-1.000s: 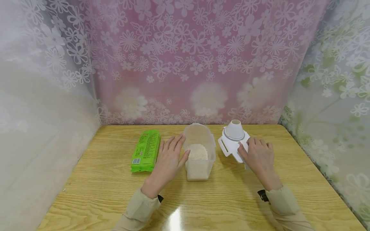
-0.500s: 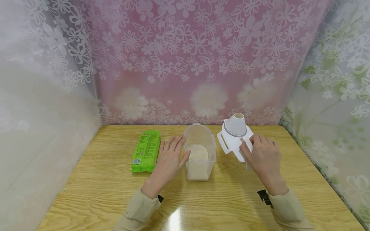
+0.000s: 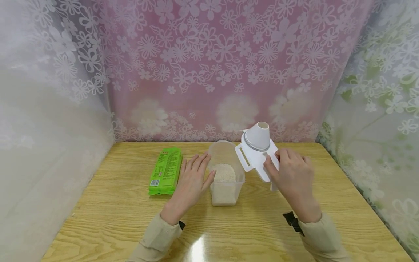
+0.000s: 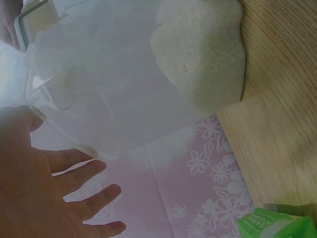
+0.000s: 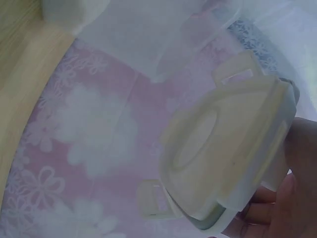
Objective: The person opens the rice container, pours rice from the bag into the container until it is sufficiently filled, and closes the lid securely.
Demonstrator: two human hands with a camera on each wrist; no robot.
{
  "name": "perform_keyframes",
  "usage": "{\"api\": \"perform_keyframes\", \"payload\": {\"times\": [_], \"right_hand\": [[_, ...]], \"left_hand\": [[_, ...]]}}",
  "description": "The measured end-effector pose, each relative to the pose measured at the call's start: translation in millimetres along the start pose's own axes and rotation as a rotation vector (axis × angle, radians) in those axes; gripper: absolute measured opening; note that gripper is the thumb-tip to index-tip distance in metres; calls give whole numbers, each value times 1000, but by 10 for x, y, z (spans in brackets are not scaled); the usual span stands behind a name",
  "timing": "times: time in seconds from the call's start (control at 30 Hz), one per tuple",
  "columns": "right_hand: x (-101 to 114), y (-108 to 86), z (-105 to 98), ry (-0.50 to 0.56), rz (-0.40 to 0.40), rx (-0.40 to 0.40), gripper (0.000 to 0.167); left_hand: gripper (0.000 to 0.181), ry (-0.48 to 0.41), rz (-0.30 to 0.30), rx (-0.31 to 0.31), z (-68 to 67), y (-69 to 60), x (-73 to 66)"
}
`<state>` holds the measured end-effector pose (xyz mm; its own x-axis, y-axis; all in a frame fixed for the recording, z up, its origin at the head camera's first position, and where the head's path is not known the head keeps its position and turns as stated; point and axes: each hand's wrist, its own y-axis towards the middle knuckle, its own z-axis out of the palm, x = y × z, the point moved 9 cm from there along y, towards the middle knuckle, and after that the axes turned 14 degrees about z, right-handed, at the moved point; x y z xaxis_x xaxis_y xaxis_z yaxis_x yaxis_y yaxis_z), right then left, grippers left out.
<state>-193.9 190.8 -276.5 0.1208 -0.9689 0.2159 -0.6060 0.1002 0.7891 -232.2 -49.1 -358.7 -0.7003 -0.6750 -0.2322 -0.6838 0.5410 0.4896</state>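
Note:
A clear plastic container (image 3: 226,153) with white rice (image 3: 225,174) in its lower part stands upright and uncovered on the table. My left hand (image 3: 192,174) lies along its left side with fingers straight and spread; in the left wrist view the fingertips (image 4: 99,163) are by the rim, and whether they touch it I cannot tell. My right hand (image 3: 293,176) grips the front edge of a white lid (image 3: 253,156) with a cone-shaped spout, raised and tilted just right of the container. The right wrist view shows the lid's underside (image 5: 223,144) and its side clips.
A green printed packet (image 3: 165,171) lies on the wooden table (image 3: 131,229) left of my left hand. Floral curtains (image 3: 209,72) hang behind the table and along both sides.
My right hand has lifted the white lid off the tabletop, then carried it left toward the container. The left hand, the container and the green packet stay put.

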Motion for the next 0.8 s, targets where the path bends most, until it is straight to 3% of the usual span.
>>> {"api": "perform_keyframes", "payload": {"times": [0.53, 0.8], "right_hand": [[425, -39, 185, -15, -63, 78, 30], [598, -48, 301, -47, -92, 75, 30]], "left_hand": [[56, -9, -11, 2, -2, 6, 3], [59, -4, -2, -17, -15, 6, -9]]}}
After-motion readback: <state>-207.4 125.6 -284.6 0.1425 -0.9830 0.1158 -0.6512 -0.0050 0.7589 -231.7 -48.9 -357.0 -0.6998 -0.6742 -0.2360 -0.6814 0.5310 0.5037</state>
